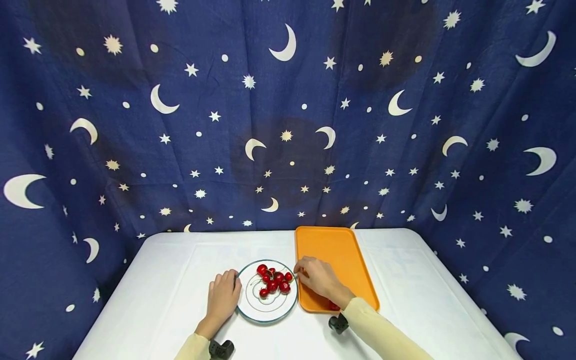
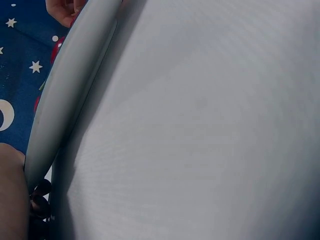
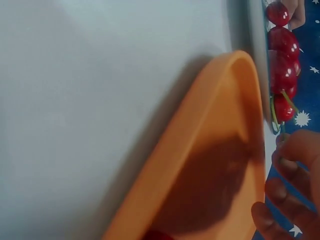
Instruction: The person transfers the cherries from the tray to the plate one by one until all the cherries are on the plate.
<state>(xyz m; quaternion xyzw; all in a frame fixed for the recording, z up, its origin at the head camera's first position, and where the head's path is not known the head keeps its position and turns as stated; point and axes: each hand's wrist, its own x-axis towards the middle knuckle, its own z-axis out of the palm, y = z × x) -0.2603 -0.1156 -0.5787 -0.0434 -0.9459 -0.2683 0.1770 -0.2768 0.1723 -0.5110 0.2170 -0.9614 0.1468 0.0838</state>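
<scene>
A white plate (image 1: 252, 310) with a blue-green rim carries several red cherries (image 1: 272, 286), some with green stems. My left hand (image 1: 222, 295) holds the plate's left edge, with part of the hand above the rim in the left wrist view (image 2: 12, 190). From the right, my right hand (image 1: 317, 275) reaches over the orange tray (image 1: 333, 245) to the plate's edge. Its thumb and forefinger pinch a thin green cherry stem (image 3: 283, 128) beside the rightmost cherry (image 1: 288, 276); the other fingers are loosely bent. Another red cherry (image 1: 334, 305) lies in the tray's near end, partly hidden by my right wrist.
The orange tray, with a raised lip, lies just right of the plate. Both stand on a white-covered table (image 1: 180, 280). Behind it hangs a dark blue curtain (image 1: 288, 150) with moons and stars. A black wrist device (image 1: 338, 324) sits below my right wrist.
</scene>
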